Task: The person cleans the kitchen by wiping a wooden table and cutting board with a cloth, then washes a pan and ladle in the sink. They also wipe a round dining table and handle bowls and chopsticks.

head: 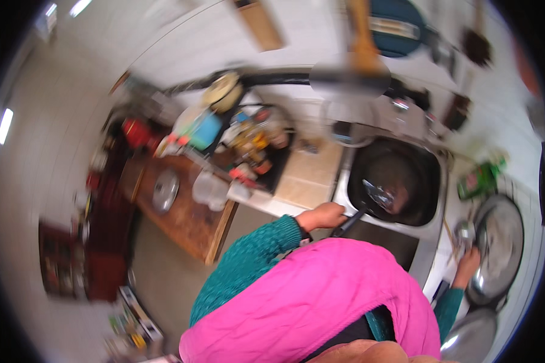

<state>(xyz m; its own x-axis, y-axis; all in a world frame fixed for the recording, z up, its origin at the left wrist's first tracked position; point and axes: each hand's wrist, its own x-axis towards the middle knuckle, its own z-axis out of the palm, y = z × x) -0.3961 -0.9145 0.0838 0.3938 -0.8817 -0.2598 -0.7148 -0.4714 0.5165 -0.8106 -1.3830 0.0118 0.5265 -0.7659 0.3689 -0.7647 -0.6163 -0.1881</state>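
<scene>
A black wok (386,181) sits within a metal-rimmed, rounded recess (441,181), with something shiny inside. Its dark handle (350,222) points toward me. My left hand (322,216) is curled right beside that handle at the counter's front edge; blur hides whether it grips it. Over on the right, my right hand (469,263) reaches to a round metal lid or tray (499,245) and a small metal ladle or cup (464,231). What the right fingers hold cannot be made out.
A green bottle (479,180) lies or leans at the right. Jars and bottles (254,145) crowd the counter left of the wok. A wooden table (190,218) bears a metal lid (165,190) and clear plastic containers (210,188). Utensils hang on the wall.
</scene>
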